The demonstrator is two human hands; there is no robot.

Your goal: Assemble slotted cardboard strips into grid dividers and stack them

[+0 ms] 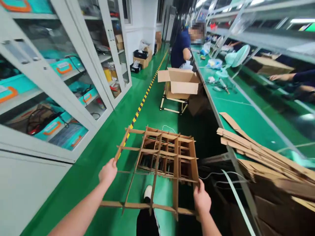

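Both of my hands are closed on a cardboard divider grid (176,160), a lattice of slotted brown strips held out in front of my legs. My left hand (108,173) grips the outer strip on its left side. On the opposite side, my right hand (202,198) pinches the right edge strip near the corner. The grid is tilted, with open square cells. More cardboard cells show through its far half; whether they belong to a second grid below, I cannot tell.
An open cardboard box (184,88) rests on a low stand ahead. Flat cardboard strips (256,150) lie on the green workbench (236,114) at right. A seated co-worker (180,46) is beyond the box. Glass-door cabinets (93,108) line the left; striped tape (145,95) marks the floor.
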